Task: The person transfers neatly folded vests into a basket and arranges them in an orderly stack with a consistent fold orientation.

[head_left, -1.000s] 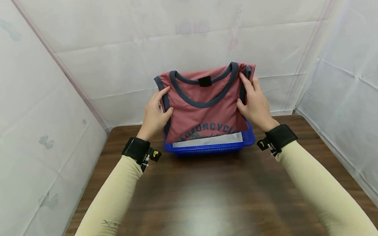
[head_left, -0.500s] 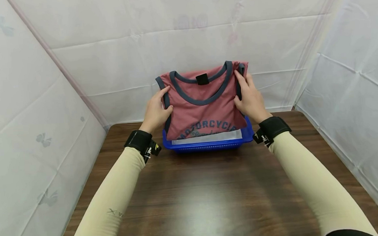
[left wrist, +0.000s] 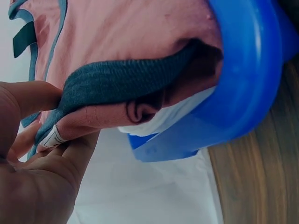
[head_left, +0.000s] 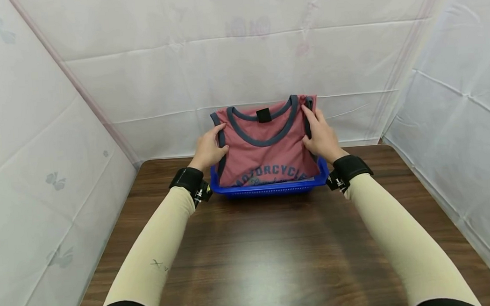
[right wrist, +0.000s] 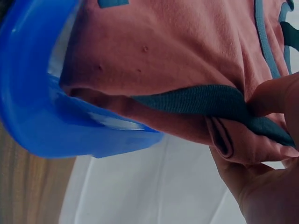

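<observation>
A folded pink shirt point(head_left: 266, 156) with dark blue-grey trim and "MOTORCYCLE" lettering is tilted up over a blue plastic basket point(head_left: 268, 189). Its lower edge sits inside the basket's front rim, and its neckline leans toward the back wall. My left hand point(head_left: 209, 148) grips the left side, thumb on the front and fingers behind. On the opposite side, my right hand point(head_left: 323, 136) pinches the shirt near the armhole trim point(right wrist: 196, 100). In the left wrist view, white cloth or paper point(left wrist: 168, 114) shows beneath the shirt, within the basket.
The basket stands at the far side of a dark wooden table point(head_left: 264, 255). White sheeting hangs behind it as a back wall point(head_left: 239, 59), with further sheets on the left point(head_left: 61, 183) and right point(head_left: 461, 111).
Both hands have lowered the shirt, so its bottom edge has dropped behind the basket's front rim and covers most of the white lining. The hands have come slightly closer together.
</observation>
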A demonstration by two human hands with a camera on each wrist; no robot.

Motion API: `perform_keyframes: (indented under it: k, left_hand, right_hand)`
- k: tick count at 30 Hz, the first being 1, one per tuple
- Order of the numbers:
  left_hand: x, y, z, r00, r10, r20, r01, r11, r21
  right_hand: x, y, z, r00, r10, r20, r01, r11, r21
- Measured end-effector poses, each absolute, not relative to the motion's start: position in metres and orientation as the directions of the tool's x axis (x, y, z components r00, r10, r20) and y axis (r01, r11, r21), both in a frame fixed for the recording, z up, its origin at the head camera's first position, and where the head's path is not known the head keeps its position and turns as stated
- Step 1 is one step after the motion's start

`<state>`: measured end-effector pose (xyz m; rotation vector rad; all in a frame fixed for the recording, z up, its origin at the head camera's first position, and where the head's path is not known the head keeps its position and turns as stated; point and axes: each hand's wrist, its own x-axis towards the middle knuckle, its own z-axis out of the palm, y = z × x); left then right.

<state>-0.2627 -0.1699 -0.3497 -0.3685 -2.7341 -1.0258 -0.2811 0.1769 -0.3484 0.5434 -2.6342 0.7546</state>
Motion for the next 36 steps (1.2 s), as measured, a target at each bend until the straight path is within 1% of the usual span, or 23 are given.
perform_keyframes:
  k: [6, 14, 21, 26, 31, 36]
  left_hand:
    - [-0.264, -0.168, -0.359, -0.960, 0.168, 0.223, 0.274, 0.716, 0.642]
    - [-0.263, -0.166, -0.365, -0.979, 0.147, 0.141, 0.203, 0.751, 0.628]
    - [-0.259, -0.165, -0.368, -0.988, 0.134, 0.076, 0.153, 0.775, 0.614]
    - [-0.256, -0.164, -0.373, -0.991, 0.129, 0.043, 0.129, 0.798, 0.588]
    - [-0.255, -0.165, -0.377, -0.991, 0.131, 0.035, 0.126, 0.802, 0.584]
    - [-0.252, -0.165, -0.378, -0.990, 0.136, 0.043, 0.135, 0.803, 0.580]
  right_hand:
    - [-0.287, 0.181, -0.360, -0.882, -0.299, 0.363, -0.451, 0.759, -0.469]
    - [-0.290, 0.181, -0.368, -0.906, -0.342, 0.249, -0.423, 0.746, -0.514]
    - [-0.292, 0.182, -0.370, -0.919, -0.374, 0.128, -0.385, 0.772, -0.505]
    - [-0.291, 0.183, -0.373, -0.917, -0.396, 0.056, -0.371, 0.789, -0.491]
    - [-0.291, 0.183, -0.375, -0.919, -0.393, 0.004, -0.343, 0.797, -0.497]
    - [-0.291, 0.183, -0.378, -0.922, -0.386, -0.024, -0.329, 0.816, -0.476]
